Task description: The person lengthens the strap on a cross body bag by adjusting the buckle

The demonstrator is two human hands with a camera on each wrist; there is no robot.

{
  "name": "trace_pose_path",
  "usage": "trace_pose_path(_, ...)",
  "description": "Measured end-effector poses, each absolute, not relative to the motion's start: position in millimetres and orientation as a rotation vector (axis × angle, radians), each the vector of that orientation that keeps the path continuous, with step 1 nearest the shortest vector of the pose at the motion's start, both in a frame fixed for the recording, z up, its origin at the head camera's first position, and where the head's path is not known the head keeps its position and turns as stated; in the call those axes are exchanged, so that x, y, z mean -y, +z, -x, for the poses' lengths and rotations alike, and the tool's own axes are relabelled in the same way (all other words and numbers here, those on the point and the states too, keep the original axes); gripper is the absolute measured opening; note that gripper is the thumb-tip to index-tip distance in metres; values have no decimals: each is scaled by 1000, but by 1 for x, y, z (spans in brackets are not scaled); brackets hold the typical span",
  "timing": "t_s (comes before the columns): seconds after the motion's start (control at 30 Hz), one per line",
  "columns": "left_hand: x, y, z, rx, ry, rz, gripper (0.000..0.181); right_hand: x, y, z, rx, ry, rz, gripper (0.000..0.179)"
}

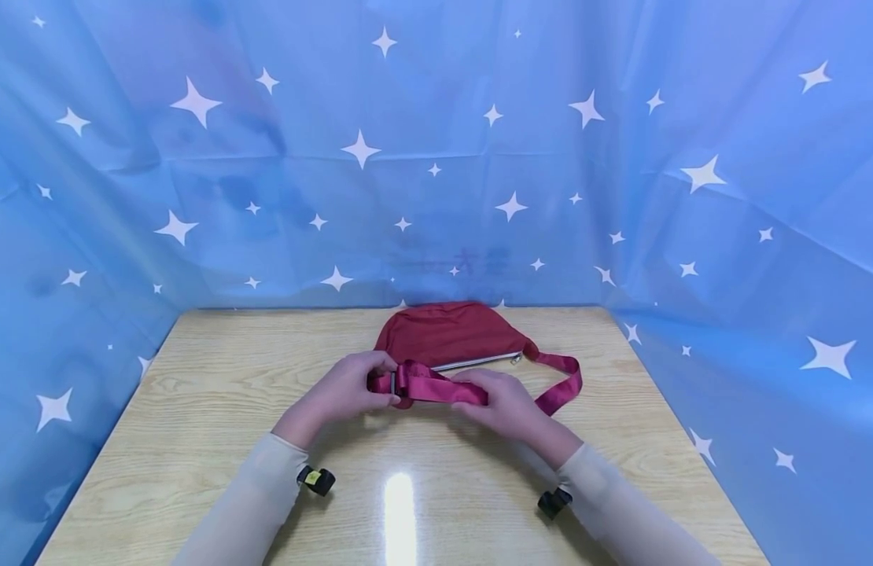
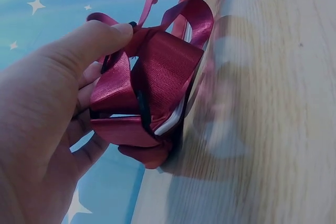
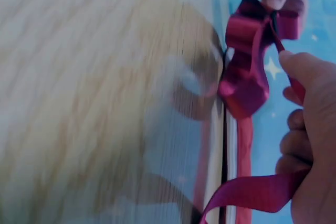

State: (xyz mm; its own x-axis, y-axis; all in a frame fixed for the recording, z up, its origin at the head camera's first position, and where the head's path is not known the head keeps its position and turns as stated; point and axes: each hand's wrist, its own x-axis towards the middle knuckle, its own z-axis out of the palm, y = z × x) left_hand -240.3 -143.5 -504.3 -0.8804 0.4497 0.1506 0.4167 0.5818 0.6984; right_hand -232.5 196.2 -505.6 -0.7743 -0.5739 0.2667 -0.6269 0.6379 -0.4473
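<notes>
A dark red waist bag (image 1: 451, 334) lies at the table's far edge, its silver zipper (image 1: 479, 362) facing the person. The left hand (image 1: 348, 385) pinches the crimson strap at a dark slider buckle (image 1: 394, 384), as the left wrist view also shows, with strap loops (image 2: 168, 64) bunched beside the thumb. To its right, the right hand (image 1: 503, 401) grips a stretch of the strap (image 1: 443, 389) between thumb and curled fingers. Another strap part (image 1: 567, 381) curves from the bag's right end and runs behind the right hand.
The bag rests on a light wooden table (image 1: 231, 409). A blue curtain (image 1: 436, 118) with white stars hangs behind the table and at both sides. Small black devices sit at the left wrist (image 1: 316, 479) and the right wrist (image 1: 554, 503).
</notes>
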Motion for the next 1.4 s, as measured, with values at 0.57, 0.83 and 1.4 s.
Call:
trace_pose_path(0.57, 151, -508, 243, -2758, 1221, -734, 39, -224, -505, 240, 2736, 841, -1021, 39)
trace_pose_path(0.83, 153, -507, 243, -2754, 1241, -745, 39, -233, -505, 242, 2757, 869, -1027, 39)
trace_pose_path(1.4, 149, -506, 242, -2793, 1221, -877, 47, -205, -500, 234, 2962, 727, -1082, 61)
